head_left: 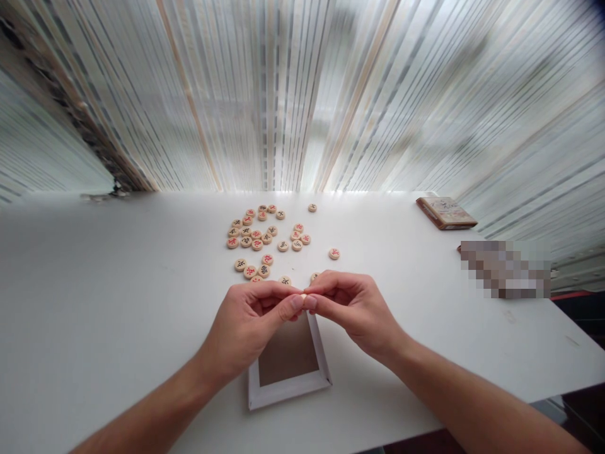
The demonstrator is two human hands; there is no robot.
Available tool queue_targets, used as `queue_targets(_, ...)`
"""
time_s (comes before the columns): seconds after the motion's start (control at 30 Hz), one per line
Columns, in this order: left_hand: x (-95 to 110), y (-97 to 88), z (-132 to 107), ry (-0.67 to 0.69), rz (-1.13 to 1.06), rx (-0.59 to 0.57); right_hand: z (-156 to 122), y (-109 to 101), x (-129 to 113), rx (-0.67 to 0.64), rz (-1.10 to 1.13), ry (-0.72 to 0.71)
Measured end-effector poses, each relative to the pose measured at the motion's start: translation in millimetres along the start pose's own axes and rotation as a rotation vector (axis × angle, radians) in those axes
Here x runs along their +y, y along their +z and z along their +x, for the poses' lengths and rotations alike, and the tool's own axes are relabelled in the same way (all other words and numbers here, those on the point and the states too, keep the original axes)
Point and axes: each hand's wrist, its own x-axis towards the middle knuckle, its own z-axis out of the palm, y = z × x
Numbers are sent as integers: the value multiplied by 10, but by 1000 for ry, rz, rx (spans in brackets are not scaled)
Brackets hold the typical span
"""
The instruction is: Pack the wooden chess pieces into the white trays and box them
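Note:
My left hand [253,318] and my right hand [352,309] meet at the fingertips over the middle of a white table [118,284]. Both pinch one small pale wooden disc [303,296] between thumbs and forefingers; only its edge shows. Under the hands lies an open, shallow white box [289,362] with a brown inside. Just beyond the hands, several round wooden game pieces [258,239] with red or black characters lie scattered flat on the table, and one lies apart [334,253] to the right.
A brown box lid [445,212] lies at the far right of the table. A blurred-out object [505,268] sits near the right edge. Pale vertical blinds [302,94] hang behind the table's far edge.

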Motion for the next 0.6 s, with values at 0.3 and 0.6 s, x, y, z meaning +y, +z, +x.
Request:
queue_targets(0.3, -10, -8, 12, 5, 15, 1, -2, -8, 13, 3, -33, -28)
queue_targets(0.6, -24, -17, -10, 22, 35, 22, -6, -11, 15, -22, -12, 1)
